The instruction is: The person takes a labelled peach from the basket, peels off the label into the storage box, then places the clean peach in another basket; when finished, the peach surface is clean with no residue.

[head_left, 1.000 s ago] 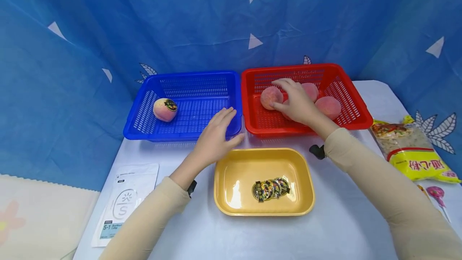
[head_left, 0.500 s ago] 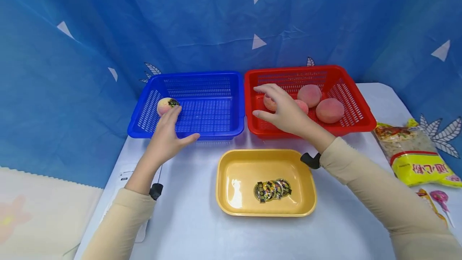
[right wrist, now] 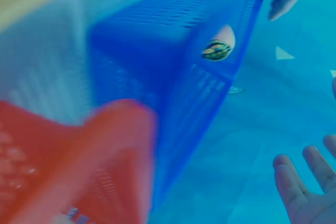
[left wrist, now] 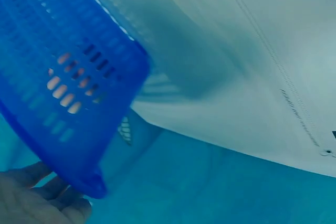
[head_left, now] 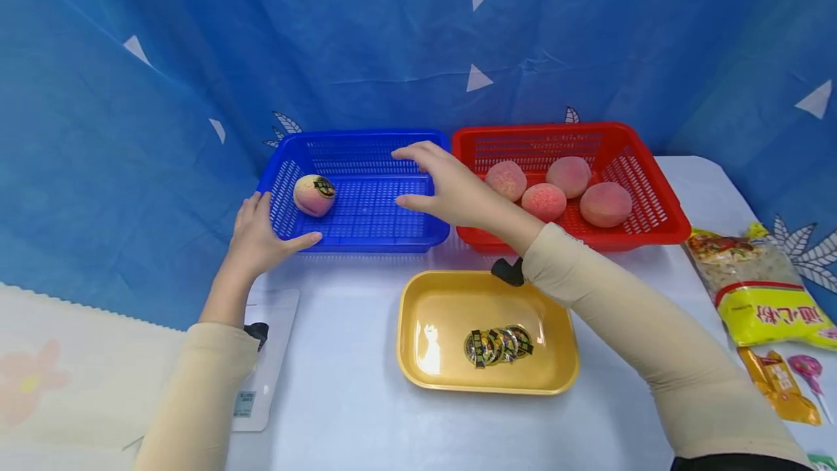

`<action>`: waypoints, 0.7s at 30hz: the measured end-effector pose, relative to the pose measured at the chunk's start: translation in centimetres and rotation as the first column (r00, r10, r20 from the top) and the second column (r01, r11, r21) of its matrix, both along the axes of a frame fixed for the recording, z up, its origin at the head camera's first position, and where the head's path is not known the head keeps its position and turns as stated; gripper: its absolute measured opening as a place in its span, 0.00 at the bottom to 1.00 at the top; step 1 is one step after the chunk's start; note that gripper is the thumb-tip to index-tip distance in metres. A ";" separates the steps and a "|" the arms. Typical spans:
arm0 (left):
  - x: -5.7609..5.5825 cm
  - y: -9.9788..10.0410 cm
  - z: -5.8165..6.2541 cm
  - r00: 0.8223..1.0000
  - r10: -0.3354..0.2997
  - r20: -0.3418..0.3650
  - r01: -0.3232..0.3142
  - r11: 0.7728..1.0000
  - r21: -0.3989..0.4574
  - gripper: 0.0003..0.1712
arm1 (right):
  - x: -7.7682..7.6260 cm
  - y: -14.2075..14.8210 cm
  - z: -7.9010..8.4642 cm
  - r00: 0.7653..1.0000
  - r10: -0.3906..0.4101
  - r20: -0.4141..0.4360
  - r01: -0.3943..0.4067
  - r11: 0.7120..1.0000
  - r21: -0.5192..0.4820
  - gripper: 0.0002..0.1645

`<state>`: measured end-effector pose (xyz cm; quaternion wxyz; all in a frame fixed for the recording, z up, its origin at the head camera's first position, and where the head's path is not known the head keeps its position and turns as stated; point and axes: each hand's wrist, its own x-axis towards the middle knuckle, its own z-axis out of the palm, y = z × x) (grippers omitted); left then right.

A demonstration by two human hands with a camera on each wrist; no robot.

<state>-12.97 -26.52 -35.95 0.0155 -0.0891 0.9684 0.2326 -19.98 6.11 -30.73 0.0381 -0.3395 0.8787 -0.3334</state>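
Note:
My left hand is beside the left end of the blue basket, its fingers near the rim and its thumb stretched along the front edge. In the left wrist view those fingers lie close against the basket's rim; whether they touch it is unclear. A pink and cream peach with a dark round sticker sits inside the blue basket. Over that basket's right end hovers my right hand, thumb and fingers spread, holding nothing. The red basket contains several pink peaches without visible stickers.
In front of the baskets stands a yellow tray with several round stickers in it. At the right lie a pasta bag, an orange packet and a lollipop. A white pouch lies under the left forearm.
My right hand has left the peaches in the red basket and moved left over the blue one. My left hand has travelled left from the blue basket's right corner to its left end.

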 end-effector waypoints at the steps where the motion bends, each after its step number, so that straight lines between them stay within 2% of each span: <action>1: -0.2 -0.3 -0.1 1.000 0.006 0.015 -0.006 1.000 -0.001 0.76 | -0.2 -0.6 0.4 1.000 0.015 -0.005 -0.015 1.000 0.011 0.41; 5: -0.6 -1.1 -0.5 0.997 0.017 0.070 -0.018 1.000 0.009 0.80 | -1.2 -3.3 1.6 0.999 0.052 0.005 -0.052 0.997 0.060 0.42; 9: -0.8 -1.4 -0.7 0.993 0.019 0.119 -0.020 1.000 0.010 0.81 | -3.0 -5.7 1.8 0.996 0.075 0.037 -0.078 0.993 0.089 0.42; 16: -0.8 -1.4 -0.8 0.989 0.010 0.145 -0.014 1.000 0.024 0.82 | -6.2 -9.0 0.4 0.994 0.104 0.041 -0.109 0.984 0.142 0.41; 21: -0.8 -1.4 -0.8 0.989 0.004 0.150 -0.006 1.000 0.015 0.81 | -8.1 -10.9 -1.1 0.990 0.141 0.001 -0.136 0.953 0.271 0.41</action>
